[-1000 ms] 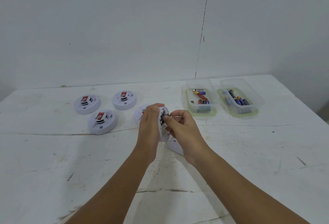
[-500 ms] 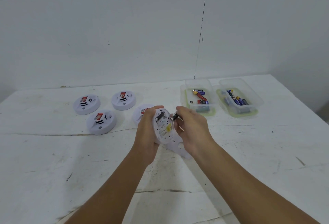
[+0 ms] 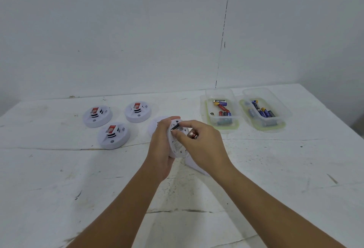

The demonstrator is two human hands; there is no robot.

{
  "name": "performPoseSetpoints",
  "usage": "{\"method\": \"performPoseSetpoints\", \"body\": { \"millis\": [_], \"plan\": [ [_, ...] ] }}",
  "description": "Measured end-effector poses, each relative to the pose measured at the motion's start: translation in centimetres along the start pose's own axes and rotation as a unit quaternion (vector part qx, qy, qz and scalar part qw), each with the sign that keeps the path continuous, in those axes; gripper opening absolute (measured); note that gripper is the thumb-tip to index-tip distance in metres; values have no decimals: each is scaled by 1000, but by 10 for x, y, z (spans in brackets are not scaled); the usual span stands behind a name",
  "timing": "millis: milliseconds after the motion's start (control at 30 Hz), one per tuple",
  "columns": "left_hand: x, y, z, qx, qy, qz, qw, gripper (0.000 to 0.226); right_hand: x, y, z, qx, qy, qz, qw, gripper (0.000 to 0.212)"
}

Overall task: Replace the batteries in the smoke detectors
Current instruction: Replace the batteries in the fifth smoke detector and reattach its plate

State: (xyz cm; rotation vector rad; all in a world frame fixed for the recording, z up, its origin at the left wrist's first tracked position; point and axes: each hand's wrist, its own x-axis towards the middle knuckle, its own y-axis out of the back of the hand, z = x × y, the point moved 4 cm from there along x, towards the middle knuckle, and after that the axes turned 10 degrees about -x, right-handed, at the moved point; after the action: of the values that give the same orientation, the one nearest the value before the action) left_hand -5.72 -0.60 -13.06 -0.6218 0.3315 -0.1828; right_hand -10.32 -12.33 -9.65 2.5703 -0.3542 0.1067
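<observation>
**Detector held open, battery in right hand**

Left hand (image 3: 163,149) grips a white smoke detector (image 3: 176,143) by its rim, fingers curled round the far edge, the unit tilted so its underside faces the right hand; it is held above the middle of the bench (image 3: 59,169). A dark slot with a black piece shows near the top of the underside.

Right hand (image 3: 201,145) has its fingers curled, thumb and forefinger tips touching the detector's underside at the slot. A red battery (image 3: 192,134) is tucked inside the same hand, its end showing between the fingers. Whether a second battery is pinched at the slot I cannot tell.

A flat white piece (image 3: 194,166), most likely the detector's cover, lies on the bench just under the right wrist, partly hidden.

3 more detectors sit face-up toward the far left of the bench: far-left detector (image 3: 97,117), far-middle detector (image 3: 138,112), nearer detector (image 3: 114,135), each with a red label. Another white round shape (image 3: 155,125) lies just behind the left hand, mostly hidden.

Toward the far right edge, 2 clear tubs stand side by side, well apart from the hands: left tub (image 3: 220,127) with red, black and blue batteries, right tub (image 3: 283,113) with mostly blue ones
</observation>
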Motion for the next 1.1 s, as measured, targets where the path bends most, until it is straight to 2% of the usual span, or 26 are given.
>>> {"method": "performPoseSetpoints", "body": {
  "millis": [167, 400, 567, 767, 900, 1000, 1100],
  "plan": [
    [-6, -3, 1, 15, -18, 9, 1000, 22, -1, 0, 0, -14, 5, 4, 1000, 20],
    [-6, -1, 3, 132, -57, 21, 989, 22, 0, 0, 4, 0, -11, -23, 1000, 8],
    [-6, 2, 1, 169, -55, -4, 984, 28, 2, 4, 12, 23, -21, -21, 999, 8],
    [-6, 3, 1, 159, -81, 7, 984, 26, 0, -3, 15, 41, -34, -33, 998, 12],
    [-4, -3, 2, 180, -128, 45, 974, 24, 1, -4, 12, 151, -78, -52, 984, 13],
    [1, -6, 3, 192, -141, 57, 970, 22, 3, -5, 17, 260, -163, -74, 949, 16],
    [2, -14, 3, 201, -160, 44, 966, 20, 9, -3, 25, 296, -219, -78, 927, 19]
  ]
}}
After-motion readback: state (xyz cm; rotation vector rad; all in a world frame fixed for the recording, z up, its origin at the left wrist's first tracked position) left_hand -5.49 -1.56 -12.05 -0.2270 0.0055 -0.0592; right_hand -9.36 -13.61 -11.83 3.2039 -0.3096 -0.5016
